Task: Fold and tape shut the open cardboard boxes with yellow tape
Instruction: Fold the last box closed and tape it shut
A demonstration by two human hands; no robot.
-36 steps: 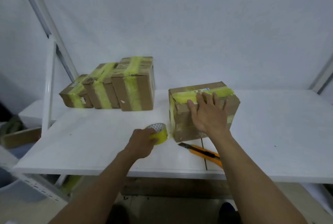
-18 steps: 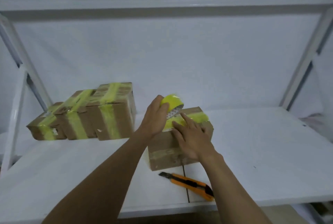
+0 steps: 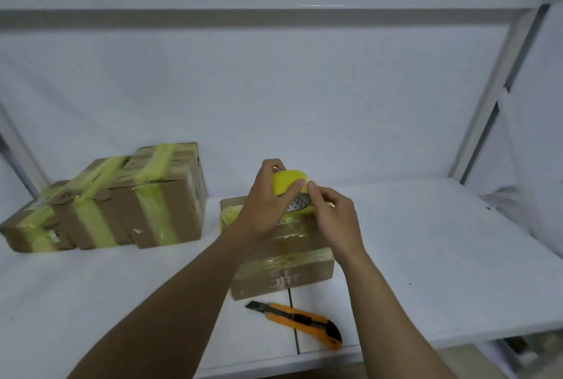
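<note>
A closed cardboard box (image 3: 283,269) with yellow tape on its top and front stands at the middle of the white shelf (image 3: 426,256). Above the box, my left hand (image 3: 268,205) grips the roll of yellow tape (image 3: 289,185), fingers over its top and thumb on its side. My right hand (image 3: 332,220) is at the right side of the roll, its fingertips pinching at the roll's edge. Both hands hide much of the box's top.
Three taped cardboard boxes (image 3: 122,202) stand close together at the back left. An orange utility knife (image 3: 300,322) lies on the shelf in front of the middle box, near the front edge. A metal upright (image 3: 499,74) rises at the right.
My left hand carried the tape roll from the shelf up over the box. My right hand left the box top and moved to the roll's edge.
</note>
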